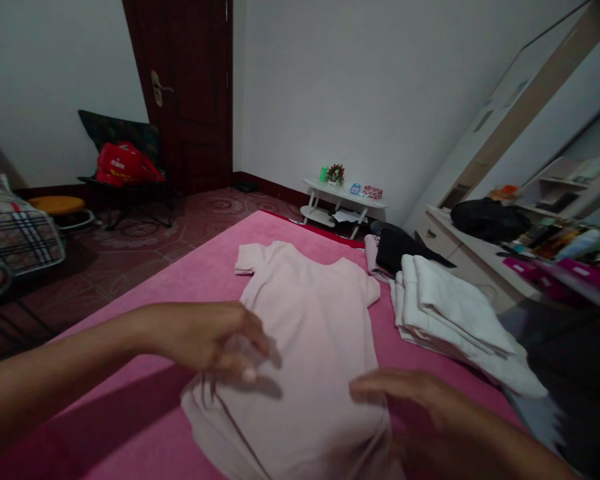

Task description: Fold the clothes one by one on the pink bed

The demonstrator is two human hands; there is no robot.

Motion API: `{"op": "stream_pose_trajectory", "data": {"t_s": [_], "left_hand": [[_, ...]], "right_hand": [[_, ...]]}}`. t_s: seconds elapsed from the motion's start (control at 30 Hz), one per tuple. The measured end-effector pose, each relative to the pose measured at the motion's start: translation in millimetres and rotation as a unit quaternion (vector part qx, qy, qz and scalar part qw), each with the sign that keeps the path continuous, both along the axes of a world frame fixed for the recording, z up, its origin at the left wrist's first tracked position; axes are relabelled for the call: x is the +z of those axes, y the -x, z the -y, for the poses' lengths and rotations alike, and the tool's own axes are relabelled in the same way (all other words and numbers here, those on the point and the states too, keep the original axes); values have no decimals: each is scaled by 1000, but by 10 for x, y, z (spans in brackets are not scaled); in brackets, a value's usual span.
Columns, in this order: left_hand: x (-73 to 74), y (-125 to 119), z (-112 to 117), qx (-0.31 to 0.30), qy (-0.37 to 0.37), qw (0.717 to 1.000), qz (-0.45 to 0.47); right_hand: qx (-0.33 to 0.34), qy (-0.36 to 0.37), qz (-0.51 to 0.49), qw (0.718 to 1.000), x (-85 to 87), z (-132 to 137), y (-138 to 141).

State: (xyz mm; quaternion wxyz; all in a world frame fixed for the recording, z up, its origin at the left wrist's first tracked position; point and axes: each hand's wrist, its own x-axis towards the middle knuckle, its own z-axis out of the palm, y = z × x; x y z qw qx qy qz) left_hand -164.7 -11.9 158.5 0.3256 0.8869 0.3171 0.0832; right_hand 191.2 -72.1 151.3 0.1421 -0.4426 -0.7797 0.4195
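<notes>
Pale pink T-shirt [310, 313] lies flat on the pink bed cover [130, 407], collar end far from the camera, hem end near. Both short sleeves are spread out to the sides.

L hand [215, 340] comes in from the left and hovers at the shirt's left edge, about mid-body. Its fingers are curled in toward the thumb, but the hand is blurred, so I can't tell whether its grip has any fabric in it. The cloth just below it is creased and bunched.

R hand [410, 400] sits low at the shirt's right side near the hem. Grip is released: palm down, fingers straight and pointing left, on or just above the cloth, can't tell which.

Right of the shirt is a stack of folded white clothes [450, 313], w/ a dark garment [400, 247] behind it, both on the bed. Past the bed's far edge is a small white shelf [340, 200] w/ bits on top. Dark door [190, 87] at back, and a chair w/ a red bag [125, 163] to its left. At right, a black bag [485, 219] sits on a pale counter [450, 230].
</notes>
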Motion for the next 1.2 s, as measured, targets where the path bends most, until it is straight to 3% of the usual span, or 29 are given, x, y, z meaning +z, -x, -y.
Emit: {"op": "stream_pose_trajectory", "data": {"t_s": [0.07,0.13,0.2,0.3,0.4,0.57,0.77,0.97,1.03,1.1,1.2], "left_hand": [[-99,-306,-219,-13,-73,997,27],[-324,-624,-453,24,-188,981,46],[-649,-877,-653,86,-265,960,26],[-1144,-1044,-820,124,-331,934,-42],[-1411,-1026,-845,116,-358,923,-82],[-1417,-974,-778,160,-375,909,-87],[-1398,-924,-683,252,-366,889,-108],[-1353,-909,-689,238,-366,890,-130],[-1338,-917,-691,236,-371,889,-130],[-1314,-912,-673,232,-375,889,-124],[-1242,-878,-596,210,-370,899,-106]], "right_hand": [[-20,-100,41,994,39,-295,227],[-82,-222,39,971,-98,-660,490],[-138,-290,58,945,-398,-1000,720],[-173,-300,184,920,-939,-1299,915],[-158,-318,269,895,-1254,-1349,939],[-137,-319,318,882,-1247,-1341,787],[-202,-273,352,872,-1255,-1317,541],[-188,-195,385,882,-961,-1316,609],[-166,-207,369,891,-861,-1397,720],[-123,-242,320,908,-843,-1520,818],[-90,-248,291,920,-956,-1743,875]]}}
